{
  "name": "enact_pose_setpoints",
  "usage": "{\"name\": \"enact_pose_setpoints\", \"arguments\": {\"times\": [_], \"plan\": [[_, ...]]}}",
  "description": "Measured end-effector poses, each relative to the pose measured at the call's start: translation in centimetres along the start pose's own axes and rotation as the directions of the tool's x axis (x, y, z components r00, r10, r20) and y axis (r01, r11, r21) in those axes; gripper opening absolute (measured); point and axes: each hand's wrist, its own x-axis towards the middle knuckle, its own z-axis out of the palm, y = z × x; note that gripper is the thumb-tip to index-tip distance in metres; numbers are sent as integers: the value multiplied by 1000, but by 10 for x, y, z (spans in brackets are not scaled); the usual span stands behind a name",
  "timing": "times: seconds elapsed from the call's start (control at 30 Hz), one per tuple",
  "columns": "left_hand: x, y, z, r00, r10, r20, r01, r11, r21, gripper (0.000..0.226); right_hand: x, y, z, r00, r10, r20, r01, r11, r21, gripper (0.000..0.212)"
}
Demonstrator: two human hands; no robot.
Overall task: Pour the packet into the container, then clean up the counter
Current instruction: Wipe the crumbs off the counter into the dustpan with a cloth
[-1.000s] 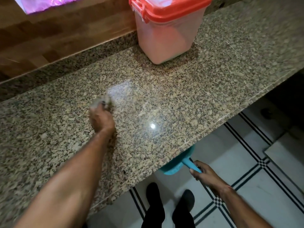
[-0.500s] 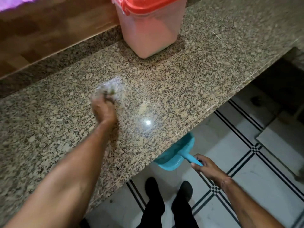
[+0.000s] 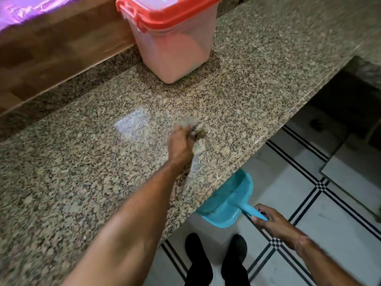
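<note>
The counter (image 3: 257, 83) is shiny speckled stone, brown and tan with dark dots. A pale patch of light shines on it, in front of the container (image 3: 171, 44). The container is a see-through tub with a red lid clipped on, and pale stuff fills part of it. It stands at the back of the counter, next to the wooden wall strip (image 3: 51, 52). Something shiny and purple (image 3: 31, 9) lies past the wood, left of the container.

The left hand (image 3: 180, 145) is closed around a crumpled cloth (image 3: 195, 129), which is blurry. Hand and cloth are on the counter in front of the container, near the counter's front edge.

The right hand (image 3: 274, 222) is wrapped around the handle of a blue dustpan (image 3: 228, 203). The dustpan is held just under the front edge of the counter, in front of the container and lower down.

The floor (image 3: 340, 234) has white tiles with black lines. Two dark shoes (image 3: 216, 259) stand on it below the dustpan.
</note>
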Motion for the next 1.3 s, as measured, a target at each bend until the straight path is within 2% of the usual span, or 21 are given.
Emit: {"name": "enact_pose_setpoints", "arguments": {"times": [0.07,0.1,0.17,0.2,0.23,0.27,0.33,0.4,0.47,0.53,0.6,0.67,0.73,0.8,0.87,0.93,1.0,1.1,1.13,1.2,1.3], "plan": [[4,-15,-22,980,-161,-120,164,986,14,21,-3,0,-9,1000,5,-17,-5,1000,8,14],[6,-28,-36,948,-263,-179,274,961,40,20,-4,2,-14,1000,11,-28,-10,1000,17,14],[12,-62,-55,795,-534,-286,567,822,41,23,-6,5,-22,999,20,-49,-18,999,32,16],[15,-72,-60,725,-600,-338,646,762,32,22,-7,6,-25,998,25,-57,-23,999,39,18],[18,-68,-57,695,-627,-353,675,737,19,22,-7,9,-29,997,33,-67,-30,998,50,20],[21,-57,-46,735,-598,-318,645,762,59,23,-8,10,-32,997,40,-73,-36,998,56,21],[21,-19,-16,853,-476,-214,499,864,66,27,-8,11,-37,996,42,-79,-37,997,69,21],[17,22,19,950,-274,-148,286,956,66,23,-7,12,-44,996,32,-84,-25,996,91,19],[7,55,56,991,-133,-13,134,982,135,23,-5,10,-53,995,19,-93,-10,996,93,16],[-4,78,78,997,-43,60,39,998,57,30,-3,8,-64,996,3,-89,5,996,85,13],[-7,86,71,998,-56,-2,56,998,-16,27,-1,7,-77,998,-5,-70,12,996,91,13],[-11,74,45,974,-171,-147,179,983,42,20,1,9,-93,999,-5,-43,8,996,83,12],[-23,46,19,877,-384,-288,407,913,24,25,4,12,-108,1000,-7,-25,8,998,67,14],[-38,16,-1,721,-570,-394,640,766,63,28,7,15,-121,1000,-16,-3,16,998,65,16],[-48,12,6,646,-650,-401,732,677,81,34,11,19,-136,999,-23,30,22,999,49,16],[-49,41,35,705,-612,-357,680,727,96,37,14,26,-150,998,-25,62,23,999,35,14],[-44,93,73,829,-485,-279,536,831,150,31,14,30,-163,996,-19,86,16,999,35,13],[-28,165,126,941,-307,-143,324,939,117,36,16,38,-183,994,-17,106,15,1000,23,15],[-25,175,136,951,-293,-93,303,947,108,38,15,40,-188,994,-14,110,12,1000,22,15],[-20,173,137,926,-368,-84,373,926,52,35,15,45,-198,993,-19,116,16,1000,26,17],[-32,146,105,870,-426,-250,449,892,43,27,15,47,-208,992,-44,115,41,999,35,12]]}}
